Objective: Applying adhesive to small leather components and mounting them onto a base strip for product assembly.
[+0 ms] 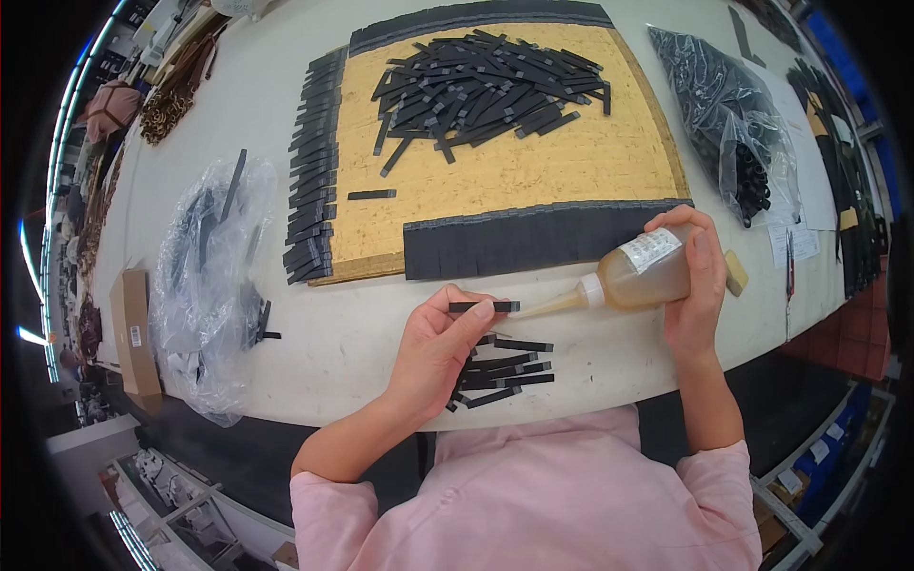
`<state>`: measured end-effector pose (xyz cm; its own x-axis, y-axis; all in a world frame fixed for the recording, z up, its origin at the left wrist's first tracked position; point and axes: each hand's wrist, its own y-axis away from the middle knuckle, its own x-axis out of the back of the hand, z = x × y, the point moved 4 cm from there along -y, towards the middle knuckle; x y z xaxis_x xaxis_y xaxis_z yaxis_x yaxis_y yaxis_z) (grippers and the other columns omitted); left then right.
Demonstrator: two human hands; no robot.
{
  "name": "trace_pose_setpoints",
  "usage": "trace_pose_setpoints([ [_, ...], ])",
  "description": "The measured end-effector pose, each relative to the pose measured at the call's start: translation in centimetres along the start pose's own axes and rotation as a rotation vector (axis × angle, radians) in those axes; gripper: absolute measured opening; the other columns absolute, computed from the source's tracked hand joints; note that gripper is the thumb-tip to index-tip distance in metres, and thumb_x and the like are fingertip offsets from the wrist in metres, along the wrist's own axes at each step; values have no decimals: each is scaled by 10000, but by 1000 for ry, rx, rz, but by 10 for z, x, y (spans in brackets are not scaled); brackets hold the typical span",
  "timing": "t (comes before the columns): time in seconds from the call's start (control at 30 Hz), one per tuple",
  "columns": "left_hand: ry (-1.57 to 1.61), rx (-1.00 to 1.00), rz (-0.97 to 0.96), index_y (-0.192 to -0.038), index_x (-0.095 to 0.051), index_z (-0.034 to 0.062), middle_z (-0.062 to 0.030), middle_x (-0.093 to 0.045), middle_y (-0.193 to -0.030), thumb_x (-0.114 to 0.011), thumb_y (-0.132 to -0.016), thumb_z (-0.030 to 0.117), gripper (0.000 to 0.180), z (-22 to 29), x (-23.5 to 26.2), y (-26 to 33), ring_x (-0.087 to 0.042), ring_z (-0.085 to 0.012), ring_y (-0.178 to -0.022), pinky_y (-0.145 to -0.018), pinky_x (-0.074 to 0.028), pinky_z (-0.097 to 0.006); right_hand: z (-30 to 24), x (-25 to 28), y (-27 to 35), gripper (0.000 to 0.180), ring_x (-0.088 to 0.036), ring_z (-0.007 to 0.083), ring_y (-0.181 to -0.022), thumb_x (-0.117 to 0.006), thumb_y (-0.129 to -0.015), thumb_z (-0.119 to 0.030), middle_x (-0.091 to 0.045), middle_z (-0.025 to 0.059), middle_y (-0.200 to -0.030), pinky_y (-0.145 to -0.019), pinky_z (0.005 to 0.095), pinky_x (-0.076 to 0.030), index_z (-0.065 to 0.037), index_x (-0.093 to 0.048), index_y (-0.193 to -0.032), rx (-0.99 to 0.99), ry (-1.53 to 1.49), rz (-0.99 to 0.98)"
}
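Observation:
Between thumb and fingers, my left hand (440, 344) pinches a short black strip (476, 307) with a greyish right end. My right hand (700, 285) is wrapped round a glue bottle (657, 271) of clear plastic with amber liquid and a white label. The bottle lies tilted on its side, and its long thin nozzle (552, 305) points left at the strip's grey end; whether they touch I cannot tell. Several loose black strips (509, 373) lie on the table just below my left hand.
A yellow board (476, 214) carries a heap of black strips (476, 90), with rows along its edges. Plastic bags lie left (205, 305) and right (728, 124) on the white table. A cardboard box (135, 333), yellow block (735, 273) and red-handled tool (789, 271) are near the sides.

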<state>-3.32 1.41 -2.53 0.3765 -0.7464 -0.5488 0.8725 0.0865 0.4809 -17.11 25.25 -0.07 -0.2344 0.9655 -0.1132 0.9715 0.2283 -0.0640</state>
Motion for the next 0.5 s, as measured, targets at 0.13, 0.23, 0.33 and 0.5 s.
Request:
trace_pose_setpoints([
  [0.13,5,9,3,-922,-572,64,-71,-675,-1043,-643,-989,90,101,1,0,1,-664,-191,-1100,-1052,-481,-347,1,0,0,318,-576,113,-964,-466,-1055,-331,-635,76,-1045,-903,257,-444,-45,-589,-1121,-10,-35,-43],
  [0.23,13,0,4,-923,-576,62,-72,-679,-1036,-644,-989,90,98,0,-1,0,-668,-193,-1093,-1046,-483,-345,-1,-1,-1,316,-578,113,-960,-463,-1055,-326,-638,78,-1043,-893,255,-447,-44,-593,-1116,-41,-138,25],
  [0.33,-3,-5,2,-925,-578,61,-74,-680,-1034,-645,-988,92,97,0,0,0,-670,-195,-1087,-1049,-484,-346,0,1,-2,312,-577,112,-961,-461,-1057,-321,-641,79,-1043,-892,252,-445,-45,-594,-1115,10,-46,89],
  [0.5,-7,2,5,-926,-578,60,-74,-678,-1041,-648,-986,92,97,-1,1,0,-669,-198,-1090,-1049,-485,-349,1,2,-2,300,-576,106,-960,-466,-1056,-311,-642,75,-1041,-894,250,-443,-47,-597,-1110,10,-31,36],
])
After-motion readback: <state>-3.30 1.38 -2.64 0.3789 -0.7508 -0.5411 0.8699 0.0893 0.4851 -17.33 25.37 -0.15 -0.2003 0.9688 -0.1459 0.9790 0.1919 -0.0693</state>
